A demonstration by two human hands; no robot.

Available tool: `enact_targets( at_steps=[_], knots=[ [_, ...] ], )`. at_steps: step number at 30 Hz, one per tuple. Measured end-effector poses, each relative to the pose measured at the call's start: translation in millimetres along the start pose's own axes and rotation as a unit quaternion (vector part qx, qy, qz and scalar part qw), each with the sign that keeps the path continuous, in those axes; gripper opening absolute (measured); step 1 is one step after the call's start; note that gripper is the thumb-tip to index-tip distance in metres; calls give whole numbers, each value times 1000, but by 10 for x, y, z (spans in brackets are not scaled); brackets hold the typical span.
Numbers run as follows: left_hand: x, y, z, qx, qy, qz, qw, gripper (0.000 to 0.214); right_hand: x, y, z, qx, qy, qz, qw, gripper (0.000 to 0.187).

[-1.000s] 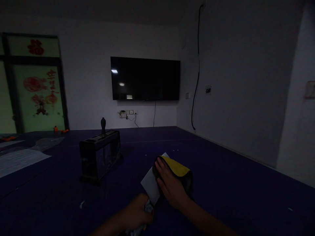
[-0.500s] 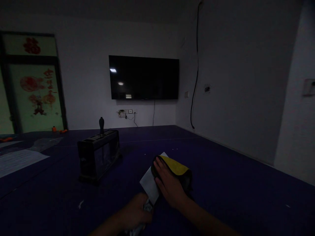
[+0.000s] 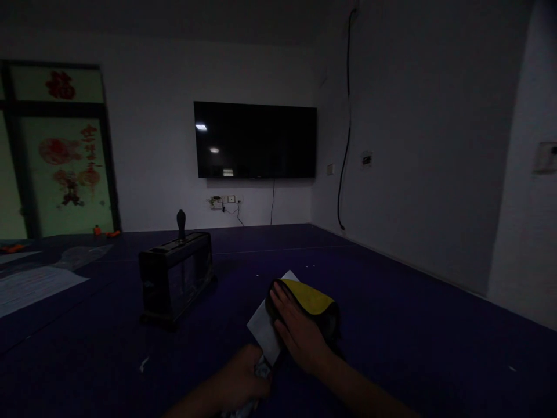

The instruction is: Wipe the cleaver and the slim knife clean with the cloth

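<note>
In dim light, my right hand (image 3: 298, 334) lies with fingers stretched out on a dark cloth with a yellow side (image 3: 311, 299), pressing it on a flat pale panel (image 3: 265, 328). The panel slants up from the dark blue surface (image 3: 391, 325). Low at the frame's bottom, my left hand (image 3: 241, 383) is closed round the panel's near end, where something pale and crumpled shows under the fingers.
A dark glass-sided box (image 3: 176, 276) stands to the left, with a small dark vase (image 3: 181, 223) behind it. Pale sheets (image 3: 30, 284) lie far left. A black screen (image 3: 256, 140) hangs on the back wall; a cable (image 3: 346, 145) runs down the right wall.
My right hand and the cloth have slid slightly left along the panel. The left hand keeps its hold. The view has shifted a little.
</note>
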State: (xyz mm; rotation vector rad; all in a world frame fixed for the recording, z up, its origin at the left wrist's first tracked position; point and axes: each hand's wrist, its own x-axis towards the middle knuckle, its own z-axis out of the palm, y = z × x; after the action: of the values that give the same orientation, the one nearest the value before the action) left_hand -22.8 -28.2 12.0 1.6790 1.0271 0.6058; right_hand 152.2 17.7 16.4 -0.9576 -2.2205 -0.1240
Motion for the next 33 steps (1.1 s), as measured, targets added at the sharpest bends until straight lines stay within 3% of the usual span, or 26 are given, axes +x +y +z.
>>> enact_targets(
  at_steps=[10,15,21,27,33],
  knots=[
    [6,80,-59,47,-38,-10,998,14,4,27,-4,-8,25,27,999,51],
    [-4,80,-48,65,-19,0,998,14,12,88,25,-5,45,43,998,50],
    [-16,109,-39,60,-12,-39,997,18,10,74,25,-5,38,45,998,50],
    [-49,172,-12,71,-3,-21,997,13,-2,20,9,-5,17,26,999,51],
    [-6,65,-21,55,8,-29,998,17,-16,-50,-7,1,-12,7,1000,52]
  ],
)
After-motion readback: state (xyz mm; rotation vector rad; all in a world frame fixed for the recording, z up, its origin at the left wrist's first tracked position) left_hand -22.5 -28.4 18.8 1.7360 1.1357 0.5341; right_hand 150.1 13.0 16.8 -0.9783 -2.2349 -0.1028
